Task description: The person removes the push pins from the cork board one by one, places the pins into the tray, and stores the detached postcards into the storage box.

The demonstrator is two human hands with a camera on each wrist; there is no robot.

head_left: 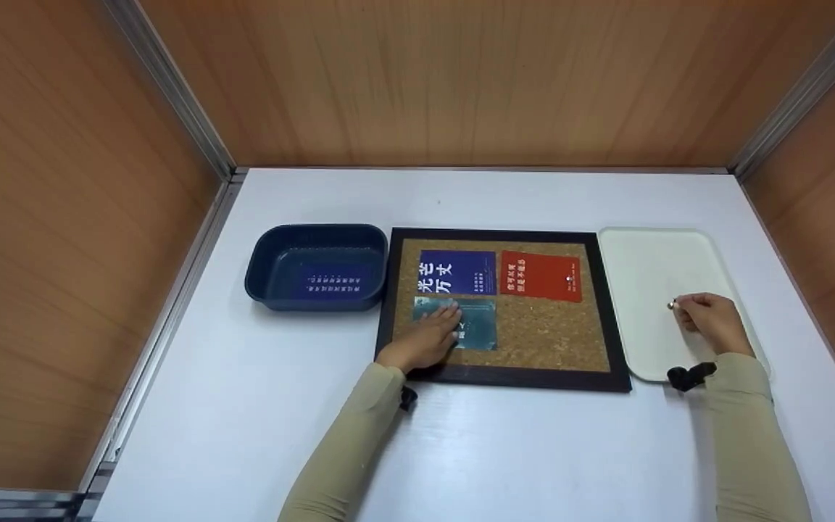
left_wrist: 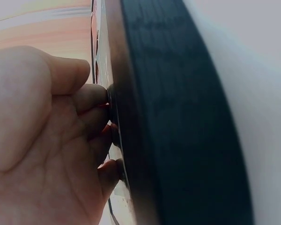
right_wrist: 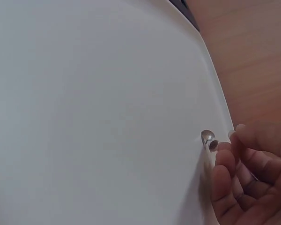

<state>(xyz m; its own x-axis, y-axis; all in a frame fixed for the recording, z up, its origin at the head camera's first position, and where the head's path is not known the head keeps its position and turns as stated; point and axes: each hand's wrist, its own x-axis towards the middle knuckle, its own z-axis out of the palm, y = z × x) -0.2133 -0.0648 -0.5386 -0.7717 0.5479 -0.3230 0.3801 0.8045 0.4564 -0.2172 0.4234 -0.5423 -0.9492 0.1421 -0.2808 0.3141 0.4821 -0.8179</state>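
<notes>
My left hand (head_left: 425,341) lies with its fingers extended across a teal card (head_left: 481,330), pressing it on a dark-framed corkboard (head_left: 555,341). In the left wrist view the fingertips touch the board's face just past the thick frame (left_wrist: 178,103). The right hand (head_left: 715,320) is over the pale tray (head_left: 649,268), thumb and fingers bent together at a small shiny metal pin (head_left: 671,305). From the right wrist, a rounded metal part (right_wrist: 207,136) and a darker knob (right_wrist: 214,145) show right against a fingertip; whether they are pinched is unclear.
A blue-purple card (head_left: 479,272) and a red card (head_left: 541,275) lie on the board's upper half; the red one has a small shiny dot near its right end. To the left stands a navy basin (head_left: 262,283) with a purple card inside. Wooden walls (head_left: 461,87) enclose the white table.
</notes>
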